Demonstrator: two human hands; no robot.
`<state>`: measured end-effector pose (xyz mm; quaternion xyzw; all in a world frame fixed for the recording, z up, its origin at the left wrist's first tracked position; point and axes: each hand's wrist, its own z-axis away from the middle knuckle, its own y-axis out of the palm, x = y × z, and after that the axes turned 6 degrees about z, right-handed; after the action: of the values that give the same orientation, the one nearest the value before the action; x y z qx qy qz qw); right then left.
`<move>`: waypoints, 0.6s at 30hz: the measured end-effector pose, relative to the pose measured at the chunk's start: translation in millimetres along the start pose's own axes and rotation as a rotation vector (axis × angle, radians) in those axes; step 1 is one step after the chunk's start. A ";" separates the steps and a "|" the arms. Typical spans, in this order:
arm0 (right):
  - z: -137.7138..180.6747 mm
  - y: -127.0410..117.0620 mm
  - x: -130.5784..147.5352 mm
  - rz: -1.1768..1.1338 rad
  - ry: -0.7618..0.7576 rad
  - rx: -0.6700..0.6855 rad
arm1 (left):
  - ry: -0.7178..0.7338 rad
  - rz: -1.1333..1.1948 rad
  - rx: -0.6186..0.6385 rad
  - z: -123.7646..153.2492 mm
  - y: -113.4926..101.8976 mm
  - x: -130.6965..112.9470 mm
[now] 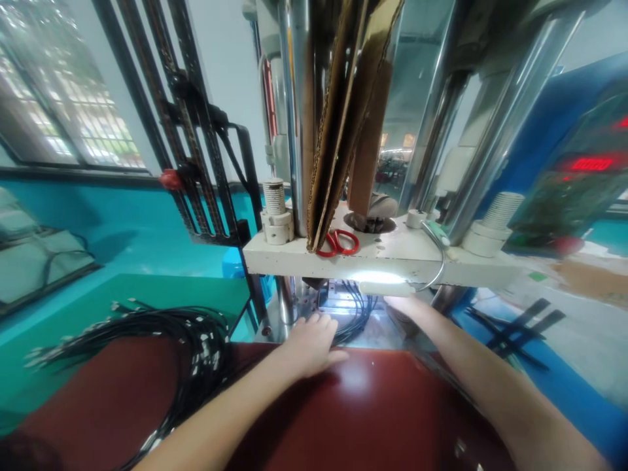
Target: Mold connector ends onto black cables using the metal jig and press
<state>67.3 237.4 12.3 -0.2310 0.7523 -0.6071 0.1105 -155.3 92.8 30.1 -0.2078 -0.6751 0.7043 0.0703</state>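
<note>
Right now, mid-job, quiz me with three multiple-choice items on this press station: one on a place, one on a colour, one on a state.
1. Where do the scissors lie?
A. on the white machine plate, beside the cardboard
B. on the dark red surface
C. in the left hand

2. What colour are the scissor handles?
A. blue
B. red
C. black

3. How is the left hand placed?
A. clenched round the scissors
B. raised to the display
C. flat, fingers spread, at the far edge of the dark red surface

Answers:
1. A, they rest at the foot of the folded cardboard.
2. B, both loops are plainly red.
3. C, it lies palm down near the black cables; the right hand reaches under the plate, its fingers partly hidden in the lamp glare.
</note>
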 end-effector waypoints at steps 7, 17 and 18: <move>41.9 24.6 32.7 0.211 -0.251 -0.161 | 0.213 0.107 -0.161 -60.9 -5.6 1.1; 38.5 19.0 3.0 0.151 -0.251 -0.160 | 0.322 -0.075 -0.169 -71.3 7.6 39.4; 39.4 18.2 1.4 0.139 -0.260 -0.153 | 0.308 -0.085 -0.172 -70.0 9.7 43.2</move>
<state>79.8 205.7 -14.5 -0.2627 0.7899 -0.5038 0.2306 -165.5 172.9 12.0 -0.2895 -0.7225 0.6002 0.1844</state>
